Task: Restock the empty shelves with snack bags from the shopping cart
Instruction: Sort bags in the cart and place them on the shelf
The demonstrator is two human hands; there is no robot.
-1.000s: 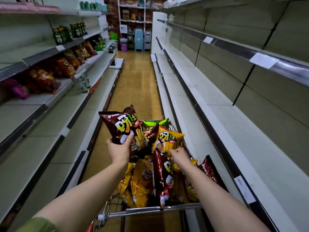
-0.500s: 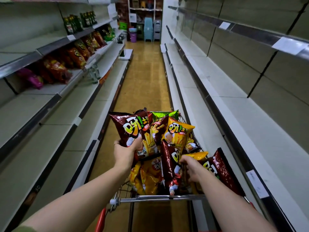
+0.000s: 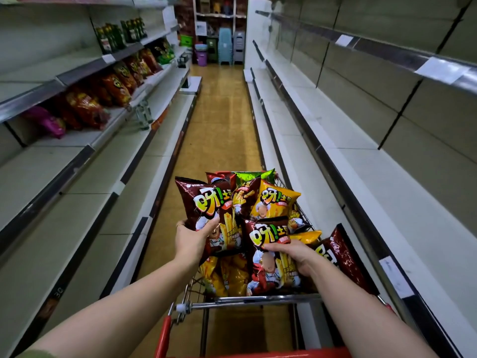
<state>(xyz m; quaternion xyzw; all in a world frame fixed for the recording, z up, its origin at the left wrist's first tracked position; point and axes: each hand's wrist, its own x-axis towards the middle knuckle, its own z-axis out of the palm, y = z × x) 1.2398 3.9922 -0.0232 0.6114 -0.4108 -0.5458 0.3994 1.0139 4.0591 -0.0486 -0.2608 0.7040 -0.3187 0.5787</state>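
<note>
Nearest the camera, the red handle [image 3: 163, 334] of the shopping cart [image 3: 258, 298] sits between the two forearms. The cart stands in the aisle, near the shelving on the right. Just past the chrome rail, the left hand [image 3: 191, 241] has fingers and thumb curled round the lower part of a brown bag [image 3: 204, 200] and holds it upright above the load. The right hand [image 3: 294, 254] pinches a second brown bag [image 3: 268, 236] with the thumb on the printed face; the fingers are hidden behind it. This bag seems only partly free of the yellow bags [image 3: 232, 275] beneath it.

The step in hand looks like drawing one bag per hand out of the cart. To do it well, lift each bag straight up until it clears its neighbours, so none is dragged over the wire rim onto the floor. Grip lightly, near a sealed edge if possible, because these puffed packs probably hold brittle sticks that crush easily. A third brown bag [image 3: 343, 257] leans at the cart's right side and looks apt to slip out, so it is worth watching.

Beyond the cart, the right-hand shelf [image 3: 374, 192] lies bare and close, a likely place to stand the bags upright with their faces outward. Farther off on the left, the stocked bags [image 3: 87, 107] show a leaning row to match.
</note>
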